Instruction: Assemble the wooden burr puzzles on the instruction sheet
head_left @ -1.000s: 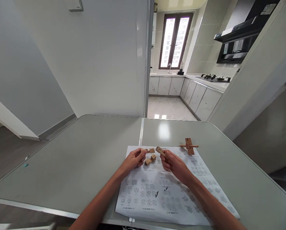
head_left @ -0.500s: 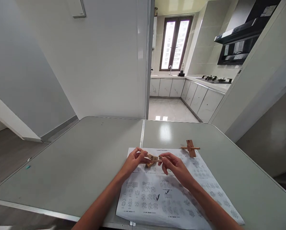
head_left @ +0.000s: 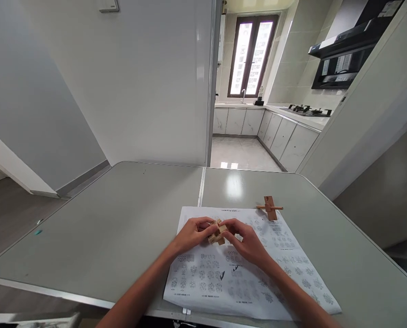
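Between both hands, over the printed sheet, is a small cluster of light wooden puzzle pieces (head_left: 217, 233) fitted across one another. My left hand (head_left: 195, 233) is closed on the cluster's left side, thumb in front. From the right, my right hand (head_left: 244, 238) pinches a block on the upper right of the same cluster. Fingers cover parts of the pieces, so how they interlock is partly hidden. Farther back, at the sheet's top right corner, lies a second wooden puzzle assembly (head_left: 270, 207): a flat marked piece crossed by a thin rod.
The large paper sheet (head_left: 244, 291) carries printed diagrams and dark check marks. It lies on a grey-green table (head_left: 97, 237) with a pale edge and a centre seam. A small teal bit (head_left: 38, 232) rests near the left edge. Beyond stand a wall and a kitchen.
My hands have come closer together. The pieces, seen end to end before, now form a compact crossed cluster gripped from both sides. The view has tilted slightly.
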Motion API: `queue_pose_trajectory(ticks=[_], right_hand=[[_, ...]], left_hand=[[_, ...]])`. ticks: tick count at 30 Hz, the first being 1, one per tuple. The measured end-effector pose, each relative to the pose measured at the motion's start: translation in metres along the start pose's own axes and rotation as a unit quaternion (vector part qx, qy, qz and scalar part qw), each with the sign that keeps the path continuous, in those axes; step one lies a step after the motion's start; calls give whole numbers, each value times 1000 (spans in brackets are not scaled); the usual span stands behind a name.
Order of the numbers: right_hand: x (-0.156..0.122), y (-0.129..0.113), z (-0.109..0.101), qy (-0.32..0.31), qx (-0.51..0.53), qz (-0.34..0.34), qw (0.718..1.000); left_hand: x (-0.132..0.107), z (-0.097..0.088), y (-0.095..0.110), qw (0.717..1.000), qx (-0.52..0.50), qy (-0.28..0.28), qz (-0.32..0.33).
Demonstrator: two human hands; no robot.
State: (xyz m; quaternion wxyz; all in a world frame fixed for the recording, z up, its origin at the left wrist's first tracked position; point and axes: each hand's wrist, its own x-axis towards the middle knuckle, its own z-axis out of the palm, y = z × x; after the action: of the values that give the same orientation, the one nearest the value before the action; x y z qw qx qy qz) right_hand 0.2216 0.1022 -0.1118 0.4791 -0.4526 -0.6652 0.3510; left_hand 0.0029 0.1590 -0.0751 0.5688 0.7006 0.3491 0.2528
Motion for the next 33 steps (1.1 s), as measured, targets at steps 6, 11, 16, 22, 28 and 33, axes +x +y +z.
queue_pose_trajectory(ticks=[6, 11, 16, 22, 28, 33], right_hand=[[-1, -2, 2, 6, -18, -12, 1000], [-3, -1, 4, 11, -30, -16, 999], [-5, 2, 6, 32, -83, -52, 995], [-6, 7, 6, 36, -106, -63, 992], [-3, 1, 3, 37, -56, -34, 997], [-3, -5, 1, 27, -18, -6, 999]], left_hand=[[0, 4, 1, 1000, 1, -9, -1], [0, 6, 1, 1000, 5, 3, -6], [-1, 6, 1, 1000, 8, 4, -5], [2, 9, -3, 999, -22, 14, -22], [2, 16, -5, 999, -37, 29, -15], [1, 17, -4, 1000, -18, 24, 0]])
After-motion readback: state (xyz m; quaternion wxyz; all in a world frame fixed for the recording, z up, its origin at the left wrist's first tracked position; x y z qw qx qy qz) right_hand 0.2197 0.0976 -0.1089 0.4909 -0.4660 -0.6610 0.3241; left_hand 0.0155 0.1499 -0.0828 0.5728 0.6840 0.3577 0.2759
